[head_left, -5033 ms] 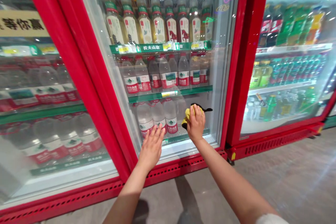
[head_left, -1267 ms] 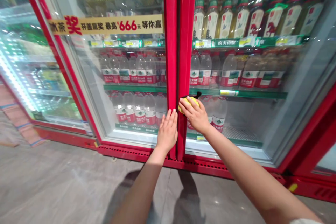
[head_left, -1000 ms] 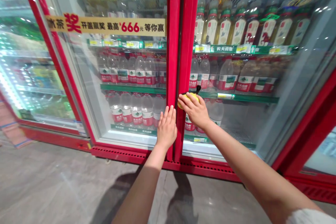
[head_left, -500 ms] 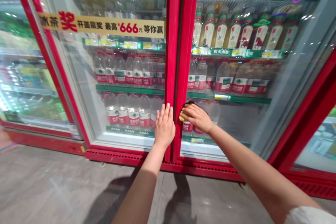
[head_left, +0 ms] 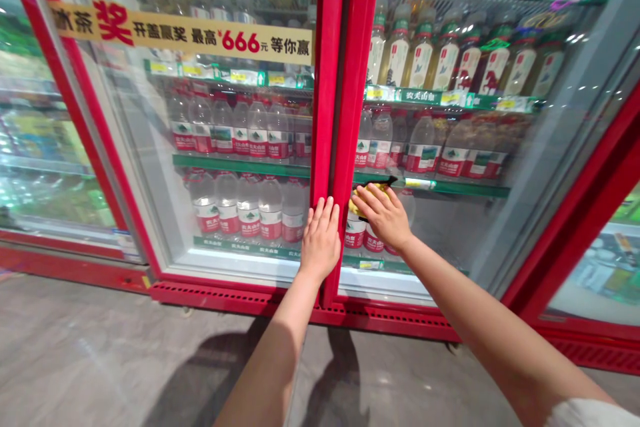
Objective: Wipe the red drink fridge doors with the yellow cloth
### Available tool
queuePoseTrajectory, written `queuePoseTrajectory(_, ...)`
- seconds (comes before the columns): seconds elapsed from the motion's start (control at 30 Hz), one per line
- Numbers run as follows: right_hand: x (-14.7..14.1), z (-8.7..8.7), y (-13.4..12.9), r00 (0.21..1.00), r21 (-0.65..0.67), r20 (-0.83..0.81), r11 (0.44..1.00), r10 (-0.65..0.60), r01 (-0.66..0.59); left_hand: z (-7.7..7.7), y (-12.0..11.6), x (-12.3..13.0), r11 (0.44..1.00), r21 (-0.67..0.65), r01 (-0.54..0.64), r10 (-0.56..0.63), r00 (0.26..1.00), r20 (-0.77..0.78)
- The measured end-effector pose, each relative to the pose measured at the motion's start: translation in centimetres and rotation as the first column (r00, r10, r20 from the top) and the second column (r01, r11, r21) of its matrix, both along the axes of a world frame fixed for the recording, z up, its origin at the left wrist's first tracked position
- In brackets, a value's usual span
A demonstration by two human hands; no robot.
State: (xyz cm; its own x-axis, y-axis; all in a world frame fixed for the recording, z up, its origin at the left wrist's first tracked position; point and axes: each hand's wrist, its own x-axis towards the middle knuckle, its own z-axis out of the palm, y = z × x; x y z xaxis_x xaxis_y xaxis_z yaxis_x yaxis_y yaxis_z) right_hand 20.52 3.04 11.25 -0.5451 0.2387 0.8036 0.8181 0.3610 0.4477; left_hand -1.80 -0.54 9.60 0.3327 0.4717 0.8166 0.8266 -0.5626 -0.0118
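Note:
My left hand lies flat with fingers stretched out on the red door frame in the middle of the drinks fridge. To its right, my right hand presses a yellow and black cloth against the glass of the right door. The fingers cover much of the cloth, and a dark corner sticks out above them. Behind the glass, water bottles with red and white labels are partly hidden by this hand.
More water bottles stand behind the left door, below a yellow banner. Tea bottles fill a higher shelf on the right. Other red-framed fridges flank this one. Grey floor lies in front, with shadows on it.
My right hand and the cloth have moved slightly up and to the right on the glass. My left hand stays on the frame. The view has shifted a little.

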Motion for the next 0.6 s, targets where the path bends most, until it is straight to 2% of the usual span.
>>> queuePoseTrajectory(0.07, -0.4, -1.8, -0.5, 0.993, 0.023, -0.104, 0.998, -0.05, 0.052, -0.1, 0.1, 0.1, 1.0, 0.001, 0.008, -0.008, 1.0, 0.007)
queuePoseTrajectory(0.17, -1.4, -3.9, -0.6, 0.997, -0.004, 0.061, 0.999, 0.037, -0.037, -0.2, 0.1, 0.3, 1.0, 0.012, 0.015, -0.016, 1.0, 0.014)
queuePoseTrajectory(0.23, -1.8, -3.3, -0.2, 0.985, -0.036, 0.149, 0.996, 0.084, -0.08, -0.4, 0.0, 0.5, 1.0, 0.013, 0.018, -0.018, 1.0, 0.006)
queuePoseTrajectory(0.27, -1.8, -2.5, 0.0, 0.989, -0.036, 0.124, 0.997, 0.075, -0.071, -0.5, 0.0, 0.6, 1.0, 0.011, 0.021, -0.021, 1.0, -0.002)
queuePoseTrajectory(0.33, -1.4, -0.9, 0.5, 1.0, -0.02, -0.022, 1.0, 0.004, -0.005, -0.8, 0.1, 0.9, 1.0, 0.008, 0.028, -0.028, 0.999, -0.016)
queuePoseTrajectory(0.4, -0.5, -0.4, 0.4, 0.98, 0.004, -0.183, 0.997, -0.075, 0.077, -1.1, 0.2, 1.2, 0.999, 0.015, 0.032, -0.032, 0.999, -0.023)
queuePoseTrajectory(0.5, 0.7, -2.7, -0.6, 0.937, 0.03, -0.309, 0.984, -0.16, 0.178, -1.4, 0.3, 1.6, 0.999, 0.037, 0.031, -0.03, 0.999, -0.029)
queuePoseTrajectory(0.53, 1.0, -3.8, -1.1, 0.937, 0.033, -0.304, 0.981, -0.174, 0.193, -1.5, 0.3, 1.7, 0.999, 0.044, 0.029, -0.028, 0.999, -0.031)
queuePoseTrajectory(0.6, 1.2, -5.4, -1.6, 0.975, 0.019, -0.164, 0.988, -0.151, 0.156, -1.6, 0.3, 2.1, 0.998, 0.058, 0.024, -0.022, 0.999, -0.037)
